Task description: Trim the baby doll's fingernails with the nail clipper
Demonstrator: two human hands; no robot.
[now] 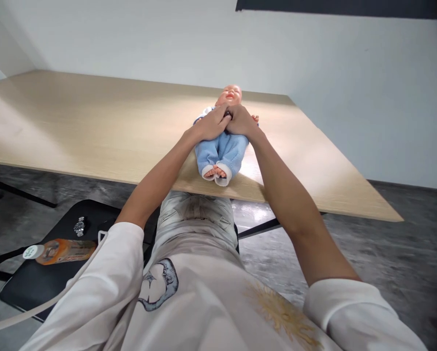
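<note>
A baby doll (221,151) lies on its back on a pale wooden table (94,126), with its head away from me and its bare feet toward the table's near edge. It wears blue padded clothes with white cuffs. My left hand (211,124) and my right hand (242,122) meet on the doll's chest, and their fingers close around a small dark object (227,114). The hands hide most of the doll's top, and the object is too small to identify.
A black seat (57,287) stands at my left, below the table's near edge. A wristwatch (79,226) and an orange-labelled bottle (57,251) with a white cap lie on it. A grey floor (386,234) and a white wall (350,97) surround the table.
</note>
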